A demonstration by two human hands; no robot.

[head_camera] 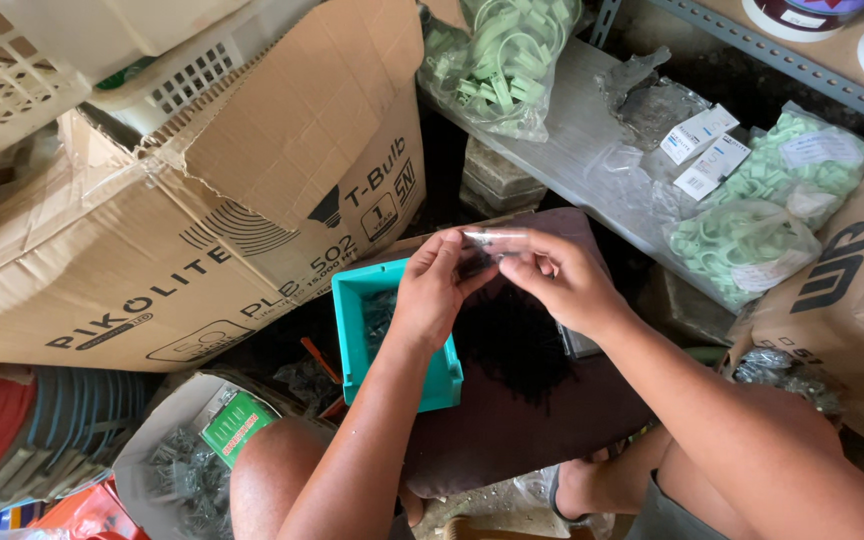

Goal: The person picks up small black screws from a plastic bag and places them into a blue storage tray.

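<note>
Small clear bag [492,240] at frame centre, pinched at its top edge between left hand [432,290] and right hand [562,280]. Fingertips of both clamped on the plastic, thumbs opposed; dark contents hanging below, kind not discernible. Directly over teal tray [352,330], which lies on dark board [512,420] across the lap.

Advised for the step in hand: keep the mouth of the bag level, hold it above the tray to catch spills, grip close to the edge rather than the middle, work with light pressure to avoid tearing thin film.

Surroundings cramped. Large carton [202,230] at left, white baskets [42,70] upper left. Grey shelf [562,130] upper right bearing bags of green clips [752,210] and loose empty bags. Second carton [852,290] at right edge. Sack of small metal parts [182,470] lower left, beside the knee.
</note>
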